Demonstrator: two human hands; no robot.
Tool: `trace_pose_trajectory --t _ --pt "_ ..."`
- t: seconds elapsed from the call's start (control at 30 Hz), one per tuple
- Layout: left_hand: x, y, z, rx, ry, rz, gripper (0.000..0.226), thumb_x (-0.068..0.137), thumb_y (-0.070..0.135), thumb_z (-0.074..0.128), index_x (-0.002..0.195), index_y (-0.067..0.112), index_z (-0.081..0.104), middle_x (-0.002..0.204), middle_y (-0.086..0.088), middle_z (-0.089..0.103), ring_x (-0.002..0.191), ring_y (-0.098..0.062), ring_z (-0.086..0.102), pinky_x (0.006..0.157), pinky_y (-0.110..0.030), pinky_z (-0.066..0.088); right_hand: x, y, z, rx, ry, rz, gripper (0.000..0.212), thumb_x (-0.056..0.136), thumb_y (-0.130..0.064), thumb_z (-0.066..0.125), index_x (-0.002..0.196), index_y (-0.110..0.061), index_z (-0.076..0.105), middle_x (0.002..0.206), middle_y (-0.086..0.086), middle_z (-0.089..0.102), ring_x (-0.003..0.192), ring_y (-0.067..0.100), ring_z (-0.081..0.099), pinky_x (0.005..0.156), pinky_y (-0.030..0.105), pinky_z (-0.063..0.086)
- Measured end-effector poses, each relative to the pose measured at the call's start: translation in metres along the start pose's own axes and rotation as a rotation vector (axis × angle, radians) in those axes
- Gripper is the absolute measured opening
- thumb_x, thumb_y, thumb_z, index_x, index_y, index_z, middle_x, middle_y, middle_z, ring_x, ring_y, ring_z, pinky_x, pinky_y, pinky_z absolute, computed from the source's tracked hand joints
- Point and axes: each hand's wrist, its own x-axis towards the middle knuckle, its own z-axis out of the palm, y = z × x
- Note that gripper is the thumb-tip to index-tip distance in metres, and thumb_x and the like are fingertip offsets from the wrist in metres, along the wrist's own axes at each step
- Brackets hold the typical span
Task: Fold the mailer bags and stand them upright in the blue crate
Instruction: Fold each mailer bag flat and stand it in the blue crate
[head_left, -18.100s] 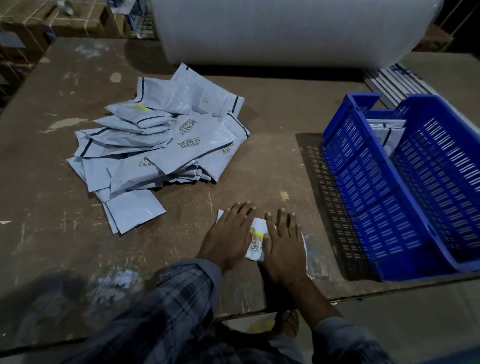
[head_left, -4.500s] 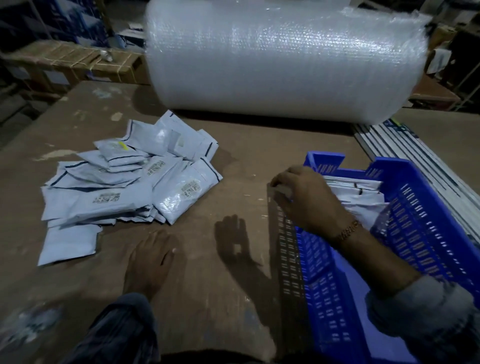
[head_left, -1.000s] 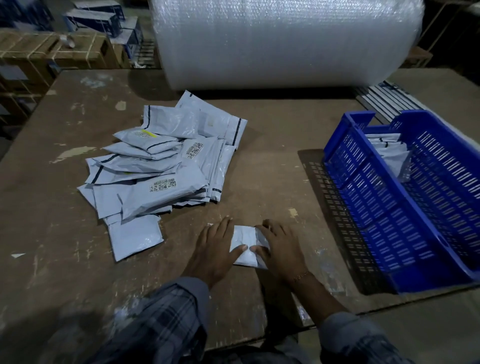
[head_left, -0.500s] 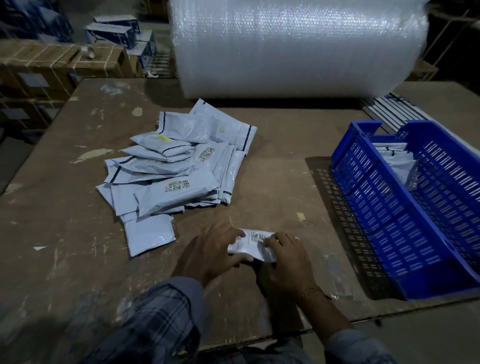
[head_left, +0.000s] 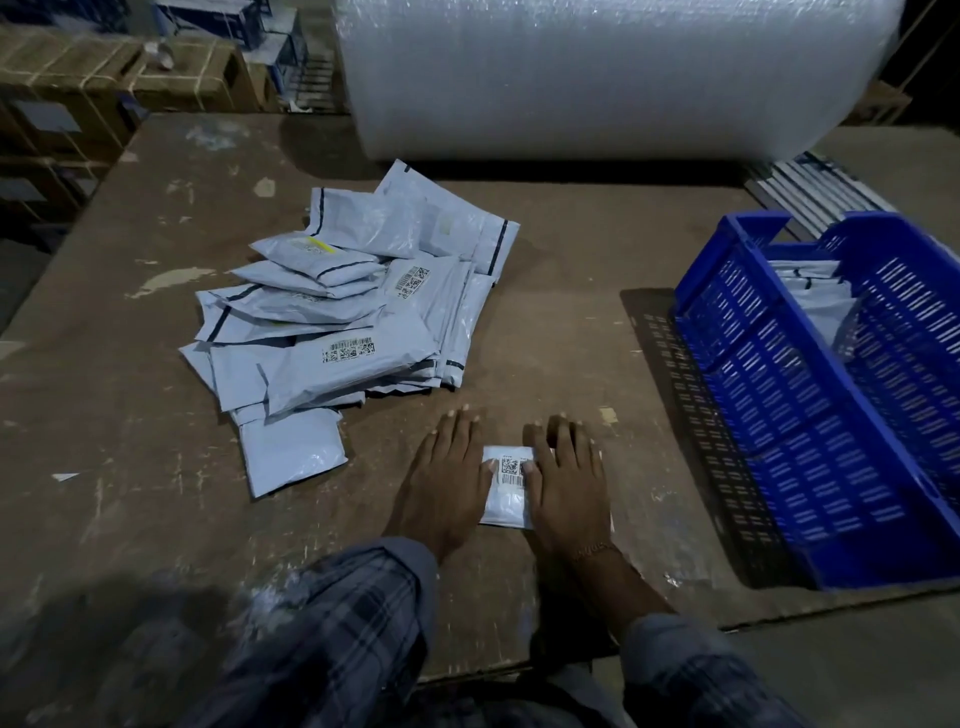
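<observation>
A small folded white mailer bag (head_left: 508, 486) with a barcode label lies flat on the brown table near its front edge. My left hand (head_left: 445, 480) presses on its left side with straight fingers. My right hand (head_left: 567, 480) presses flat on its right side. Only the bag's middle strip shows between the hands. A loose pile of unfolded mailer bags (head_left: 348, 312) lies to the upper left. The blue crate (head_left: 769, 431) stands at the right, with several folded bags (head_left: 815, 296) upright at its far end.
A huge roll of bubble wrap (head_left: 613, 78) lies across the back of the table. Flat grey strips (head_left: 810, 189) are stacked behind the crate. Strapped cardboard boxes (head_left: 98, 78) stand beyond the table's left side. The brown table (head_left: 561, 312) shows bare wood between pile and crate.
Half a second ago both hands were curled, turning the bag over its fold. Now the bag lies flat and both hands press on it with straight fingers.
</observation>
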Motion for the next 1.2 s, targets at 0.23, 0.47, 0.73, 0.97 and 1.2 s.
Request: trace_pose_trajectory --t 0.23,0.47,0.73,0.97,1.2 --pt "0.008 0.003 0.007 0.087 -0.06 0.014 0.067 0.11 0.041 0.022 0.166 0.003 0.02 0.172 -0.018 0.024 0.159 -0.035 0.024 0.126 -0.053 0.029 0.009 0.001 0.002 -0.075 -0.024 -0.047 0.059 0.105 -0.04 0.032 0.161 -0.021 0.033 0.17 0.016 0.021 0.157 0.037 0.015 0.125 0.052 0.016" --pt "0.011 0.015 0.014 0.091 -0.083 -0.003 0.07 0.106 0.036 0.02 0.165 -0.001 0.012 0.173 -0.022 0.014 0.16 -0.038 0.018 0.125 -0.056 0.024 0.02 0.001 0.008 -0.105 -0.033 -0.086 0.06 0.105 -0.036 0.033 0.162 -0.017 0.031 0.169 0.021 0.02 0.156 0.042 0.014 0.125 0.055 0.019" --pt "0.019 0.007 0.002 0.117 -0.066 0.026 0.067 0.109 0.038 0.021 0.163 0.0 0.028 0.171 -0.02 0.027 0.159 -0.041 0.022 0.125 -0.055 0.029 0.002 -0.004 0.003 -0.059 0.018 -0.037 0.057 0.108 -0.034 0.031 0.162 -0.018 0.029 0.17 0.017 0.019 0.158 0.038 0.011 0.125 0.051 0.021" --pt "0.014 0.012 0.005 0.084 -0.062 0.032 0.067 0.11 0.038 0.015 0.165 0.001 0.018 0.174 -0.02 0.014 0.161 -0.041 0.012 0.127 -0.057 0.021 0.002 0.003 0.002 -0.033 -0.012 -0.089 0.058 0.106 -0.036 0.032 0.163 -0.023 0.03 0.171 0.012 0.017 0.159 0.035 0.008 0.126 0.051 0.021" --pt "0.011 0.001 -0.002 0.107 -0.045 0.093 0.064 0.112 0.04 0.017 0.165 0.005 0.024 0.174 -0.014 0.021 0.161 -0.035 0.016 0.128 -0.054 0.022 -0.003 0.003 0.001 -0.001 0.011 -0.074 0.057 0.107 -0.039 0.028 0.162 -0.026 0.032 0.171 0.011 0.018 0.159 0.034 0.006 0.125 0.052 0.022"
